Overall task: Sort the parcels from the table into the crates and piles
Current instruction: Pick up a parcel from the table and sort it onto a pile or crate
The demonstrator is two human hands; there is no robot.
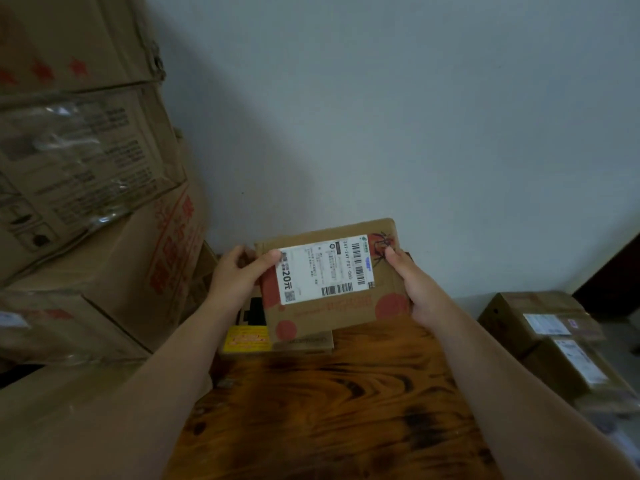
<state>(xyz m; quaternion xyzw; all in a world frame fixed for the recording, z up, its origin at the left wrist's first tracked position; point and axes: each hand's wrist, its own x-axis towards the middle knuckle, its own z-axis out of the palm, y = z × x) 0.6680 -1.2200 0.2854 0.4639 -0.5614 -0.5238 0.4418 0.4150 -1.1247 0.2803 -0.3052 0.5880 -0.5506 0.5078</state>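
Both hands were holding one flat parcel [346,306] just above the far end of the table [329,410]. The left hand [239,275] and the right hand [415,289] each pinched a short edge, thumbs on top, label facing up. Another parcel [277,342] sat on the table right under it. The grip was edges only, so I'd guess a quick swing toward the pile [554,334] right of the table could let it slip. The label also lay sideways, so a misread could send it wrong.
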